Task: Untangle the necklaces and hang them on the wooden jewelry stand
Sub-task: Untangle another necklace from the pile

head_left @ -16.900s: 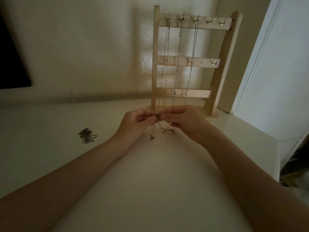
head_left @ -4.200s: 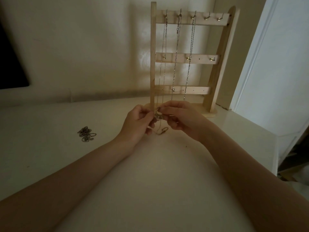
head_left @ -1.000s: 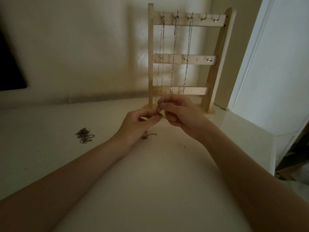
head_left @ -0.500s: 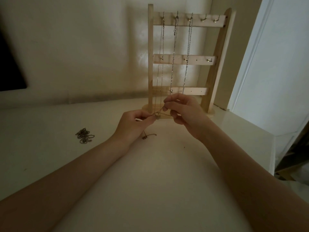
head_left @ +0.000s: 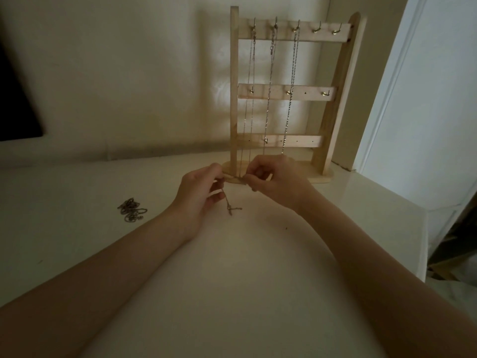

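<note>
The stand (head_left: 335,99) is seen in pale natural wood with brass-coloured hooks (head_left: 316,29). Silvery chains (head_left: 291,99) are hung on it. The desk (head_left: 77,202) is shown cream-white.

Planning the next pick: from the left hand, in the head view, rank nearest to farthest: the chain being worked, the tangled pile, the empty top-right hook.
1. Chain being worked: pinched in the left hand.
2. Tangled pile: on the table, to its left.
3. Empty top-right hook: high on the stand.
</note>
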Action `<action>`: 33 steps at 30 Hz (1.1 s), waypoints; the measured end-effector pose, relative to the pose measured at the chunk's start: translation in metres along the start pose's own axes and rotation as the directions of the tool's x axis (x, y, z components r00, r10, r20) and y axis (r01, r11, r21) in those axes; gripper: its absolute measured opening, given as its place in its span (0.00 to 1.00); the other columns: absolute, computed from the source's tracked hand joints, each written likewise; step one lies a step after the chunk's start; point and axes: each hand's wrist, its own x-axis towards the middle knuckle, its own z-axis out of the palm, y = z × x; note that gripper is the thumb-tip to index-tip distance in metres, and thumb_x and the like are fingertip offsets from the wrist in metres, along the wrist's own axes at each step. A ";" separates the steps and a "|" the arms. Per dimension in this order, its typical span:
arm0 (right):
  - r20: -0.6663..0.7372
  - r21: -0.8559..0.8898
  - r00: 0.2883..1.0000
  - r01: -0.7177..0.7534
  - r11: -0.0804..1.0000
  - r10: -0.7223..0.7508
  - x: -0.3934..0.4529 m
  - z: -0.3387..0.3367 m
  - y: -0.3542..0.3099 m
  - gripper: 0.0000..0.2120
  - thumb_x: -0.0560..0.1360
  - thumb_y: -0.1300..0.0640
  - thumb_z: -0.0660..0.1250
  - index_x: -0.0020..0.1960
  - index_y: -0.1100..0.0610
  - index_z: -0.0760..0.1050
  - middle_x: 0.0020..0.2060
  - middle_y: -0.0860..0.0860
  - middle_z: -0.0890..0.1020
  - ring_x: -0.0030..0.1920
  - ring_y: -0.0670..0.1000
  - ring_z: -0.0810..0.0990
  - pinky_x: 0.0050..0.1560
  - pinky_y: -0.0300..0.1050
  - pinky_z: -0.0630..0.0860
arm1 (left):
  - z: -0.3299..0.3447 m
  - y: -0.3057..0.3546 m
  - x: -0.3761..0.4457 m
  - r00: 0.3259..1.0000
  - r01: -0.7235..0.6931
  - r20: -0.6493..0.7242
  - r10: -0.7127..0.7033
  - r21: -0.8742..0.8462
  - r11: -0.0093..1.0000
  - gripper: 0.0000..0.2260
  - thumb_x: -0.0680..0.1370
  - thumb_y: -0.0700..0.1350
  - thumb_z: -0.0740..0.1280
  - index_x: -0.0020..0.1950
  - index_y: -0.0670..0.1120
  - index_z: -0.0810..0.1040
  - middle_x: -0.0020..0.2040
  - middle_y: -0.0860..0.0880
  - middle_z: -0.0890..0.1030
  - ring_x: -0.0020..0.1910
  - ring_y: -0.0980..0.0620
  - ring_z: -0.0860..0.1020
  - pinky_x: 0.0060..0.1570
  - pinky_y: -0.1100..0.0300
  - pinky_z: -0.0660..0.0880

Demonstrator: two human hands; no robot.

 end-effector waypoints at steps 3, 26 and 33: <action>0.051 -0.185 0.997 0.070 0.980 -0.062 -0.001 0.003 -0.002 0.06 0.73 0.62 0.64 0.43 0.56 0.80 0.31 0.47 0.83 0.30 0.40 0.75 0.40 0.38 0.75 | -0.002 -0.003 0.000 0.995 -0.083 -0.039 0.092 0.185 0.979 0.11 0.73 0.40 0.62 0.31 0.45 0.71 0.33 0.48 0.71 0.36 0.53 0.70 0.39 0.59 0.69; 0.021 -0.254 0.987 0.156 0.954 -0.156 -0.004 0.012 -0.018 0.11 0.74 0.64 0.65 0.54 0.58 0.79 0.45 0.53 0.85 0.44 0.55 0.80 0.45 0.43 0.72 | 0.001 0.002 0.002 0.987 0.113 -0.083 -0.137 -0.244 0.963 0.08 0.74 0.34 0.64 0.34 0.39 0.73 0.32 0.48 0.76 0.36 0.57 0.77 0.35 0.71 0.75; 0.052 -0.260 0.993 0.114 0.959 -0.104 -0.006 0.017 -0.023 0.09 0.74 0.64 0.64 0.54 0.59 0.78 0.48 0.54 0.84 0.46 0.56 0.82 0.50 0.49 0.76 | 0.001 0.003 0.002 0.977 0.150 -0.089 -0.194 -0.361 0.920 0.07 0.73 0.33 0.65 0.34 0.39 0.73 0.35 0.47 0.74 0.36 0.58 0.75 0.34 0.73 0.74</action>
